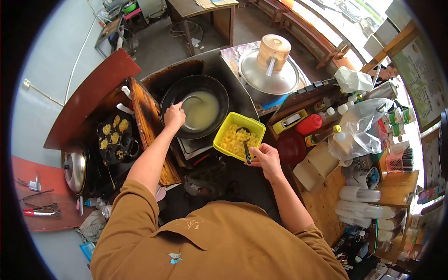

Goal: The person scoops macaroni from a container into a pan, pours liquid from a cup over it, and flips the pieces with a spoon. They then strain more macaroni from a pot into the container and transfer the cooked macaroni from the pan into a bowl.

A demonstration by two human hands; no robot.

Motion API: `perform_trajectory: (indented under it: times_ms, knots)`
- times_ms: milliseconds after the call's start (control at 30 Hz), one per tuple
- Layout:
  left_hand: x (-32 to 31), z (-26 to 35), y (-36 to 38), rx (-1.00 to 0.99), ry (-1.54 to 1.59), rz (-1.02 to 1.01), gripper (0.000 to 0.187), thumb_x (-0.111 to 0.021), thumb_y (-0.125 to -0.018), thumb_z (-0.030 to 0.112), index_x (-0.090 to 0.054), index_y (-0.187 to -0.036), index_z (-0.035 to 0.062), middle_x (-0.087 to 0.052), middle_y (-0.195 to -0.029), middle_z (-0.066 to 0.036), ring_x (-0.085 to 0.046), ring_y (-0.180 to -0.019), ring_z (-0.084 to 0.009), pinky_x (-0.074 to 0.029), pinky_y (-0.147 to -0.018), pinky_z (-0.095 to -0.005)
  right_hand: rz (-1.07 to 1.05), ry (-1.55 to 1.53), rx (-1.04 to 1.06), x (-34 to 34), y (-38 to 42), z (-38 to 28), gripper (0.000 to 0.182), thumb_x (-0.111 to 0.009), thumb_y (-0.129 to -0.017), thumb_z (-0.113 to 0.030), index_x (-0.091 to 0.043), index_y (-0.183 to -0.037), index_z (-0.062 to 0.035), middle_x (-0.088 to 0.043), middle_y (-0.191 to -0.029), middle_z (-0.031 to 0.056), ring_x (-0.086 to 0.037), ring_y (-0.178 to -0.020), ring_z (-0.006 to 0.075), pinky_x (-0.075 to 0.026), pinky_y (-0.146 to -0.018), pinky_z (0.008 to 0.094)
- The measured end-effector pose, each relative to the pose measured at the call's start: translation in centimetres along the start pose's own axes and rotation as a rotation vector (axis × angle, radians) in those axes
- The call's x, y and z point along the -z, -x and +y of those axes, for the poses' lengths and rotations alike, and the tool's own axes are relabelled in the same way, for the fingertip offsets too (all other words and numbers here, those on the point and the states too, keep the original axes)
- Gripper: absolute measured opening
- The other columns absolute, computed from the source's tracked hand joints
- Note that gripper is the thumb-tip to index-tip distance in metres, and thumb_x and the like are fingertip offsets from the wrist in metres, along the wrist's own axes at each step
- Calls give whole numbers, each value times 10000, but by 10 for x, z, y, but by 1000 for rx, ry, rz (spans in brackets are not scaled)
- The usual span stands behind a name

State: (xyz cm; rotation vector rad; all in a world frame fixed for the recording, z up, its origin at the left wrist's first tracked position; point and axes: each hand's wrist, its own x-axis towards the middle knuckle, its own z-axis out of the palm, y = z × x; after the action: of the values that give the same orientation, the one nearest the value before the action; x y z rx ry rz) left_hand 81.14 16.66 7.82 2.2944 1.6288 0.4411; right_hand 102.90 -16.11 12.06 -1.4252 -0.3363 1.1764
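Observation:
My left hand (pixel 173 117) is closed at the left side of a black wok (pixel 223 93), on a thin curved utensil (pixel 192 97) that reaches into cloudy yellowish liquid (pixel 203 114). My right hand (pixel 267 158) pinches the near right corner of a lime-green square container (pixel 223 122). Chunky yellow food (pixel 233 140) fills much of that container. A dark spoon (pixel 247 150) stands in it, its handle leaning over the near rim beside my right fingertips. The container sits just right of the wok.
On the left, a black pan (pixel 108 140) holds several yellow fritters, behind a charred wooden board (pixel 151 135). A large lidded pot (pixel 268 77) stands at the back right. Bottles, a red bowl (pixel 291 145) and plastic tubs (pixel 359 207) crowd the right. Tongs (pixel 42 212) lie far left.

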Motion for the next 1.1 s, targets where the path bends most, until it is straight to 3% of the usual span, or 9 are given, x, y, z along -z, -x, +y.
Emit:
perform_trajectory:
  times_ms: [100,333,433,533,567,733,833,967,1100]
  knots:
    - [-20,5,-2,90,240,-63,396,-681,-842,168,-720,-1236,182,-725,-984,-234,-712,-945,-381,-547,-892,-438,-12,-18,-10,8,18,10,194,-698,-951,-157,-577,-852,-42,-675,-777,70,-709,-623,181,-607,-576,289]
    - [-25,6,-6,122,522,-184,396,-700,-851,82,-719,-1242,147,-750,-803,-129,-707,-604,-169,-574,-583,-327,-35,-44,-47,16,49,33,189,-685,-959,-159,-584,-874,-25,-687,-813,87,-719,-663,186,-618,-604,295]
    - [-2,13,-8,76,493,-165,376,-690,-858,114,-724,-1230,160,-750,-814,-145,-724,-642,-207,-585,-640,-356,-19,-52,-54,16,56,39,189,-682,-960,-158,-582,-872,-25,-685,-812,85,-714,-659,180,-619,-610,295]
    - [12,-1,-28,-22,110,-28,347,-635,-880,169,-720,-1214,212,-738,-888,-188,-727,-819,-365,-566,-784,-459,10,-81,-65,19,62,46,204,-727,-930,-180,-600,-837,-51,-646,-770,19,-650,-640,99,-584,-579,260]
    - [26,-3,-27,-110,-78,149,415,-608,-870,135,-681,-1273,198,-738,-870,-187,-721,-833,-374,-539,-789,-487,10,-85,-54,18,64,46,204,-727,-930,-180,-600,-837,-51,-646,-770,19,-650,-640,99,-584,-579,260]
    - [35,-18,-45,-294,-583,189,478,-561,-847,102,-638,-1318,126,-730,-786,-171,-726,-785,-337,-494,-769,-489,62,-99,-74,24,73,51,186,-705,-946,-144,-599,-838,-37,-653,-791,31,-671,-662,113,-594,-584,265]
    - [11,-24,-50,-245,-442,215,456,-562,-858,105,-643,-1306,111,-734,-795,-164,-726,-787,-341,-500,-774,-487,87,-109,-64,28,83,61,189,-709,-943,-147,-598,-835,-39,-654,-792,32,-673,-660,115,-598,-586,265]
    - [-16,0,-38,-65,-104,70,404,-570,-909,173,-660,-1301,149,-722,-1008,-230,-698,-967,-385,-522,-882,-521,137,-129,-61,26,99,67,187,-715,-938,-142,-595,-837,-40,-653,-787,33,-672,-656,118,-601,-579,272]
    - [-42,13,-33,26,166,49,413,-669,-852,200,-700,-1264,191,-723,-1073,-208,-697,-1000,-382,-534,-913,-465,194,-189,-42,16,117,73,190,-724,-933,-140,-592,-838,-43,-652,-780,36,-671,-643,122,-603,-573,279]
